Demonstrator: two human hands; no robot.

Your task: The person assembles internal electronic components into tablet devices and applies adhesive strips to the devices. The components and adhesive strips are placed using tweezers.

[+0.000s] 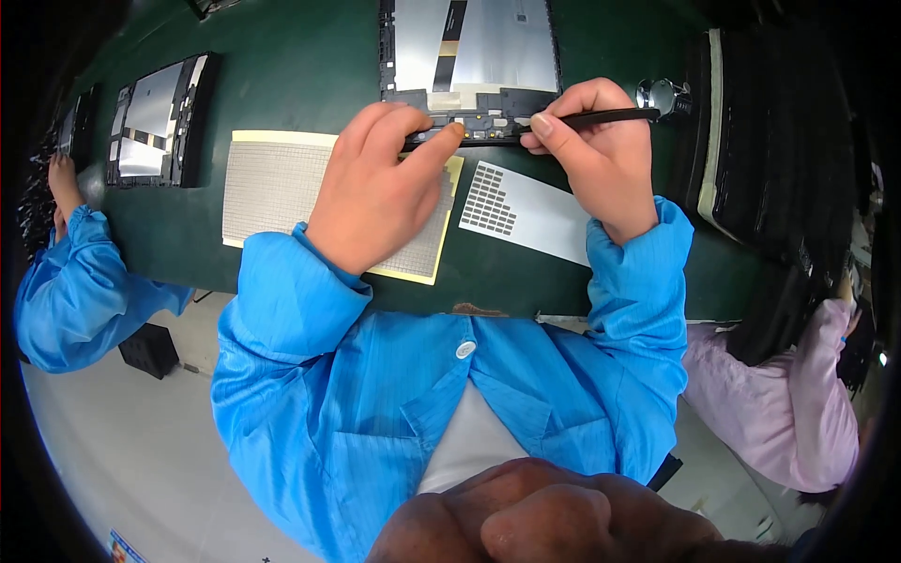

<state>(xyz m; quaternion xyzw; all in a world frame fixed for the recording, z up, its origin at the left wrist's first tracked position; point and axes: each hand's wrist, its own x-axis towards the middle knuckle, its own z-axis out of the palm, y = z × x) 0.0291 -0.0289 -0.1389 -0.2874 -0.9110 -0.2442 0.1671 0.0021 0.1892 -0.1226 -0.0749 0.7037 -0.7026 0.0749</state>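
A flat device housing [502, 56] with a silver plate and black frame lies in front of me, its small-component strip toward me. My left hand [380, 183] is closed at the strip's left part, with thumb and forefinger pressed on the near edge. In my right hand [601, 155], slim black tweezers [615, 116] are pinched between thumb and fingers. Their tip reaches the right part of the strip; whether it holds a small piece cannot be seen. Below the strip lies a white sheet [544, 220] with rows of small dark stickers. Under my left forearm spreads a yellow-edged sheet [277, 188] of tiny grid squares.
Another similar housing [150, 122] rests on the green table [282, 66] to the left. A round metal object [664, 97] and a black stack [779, 150] stand at right. A person in blue [80, 281] is at far left, one in pink [779, 403] at right.
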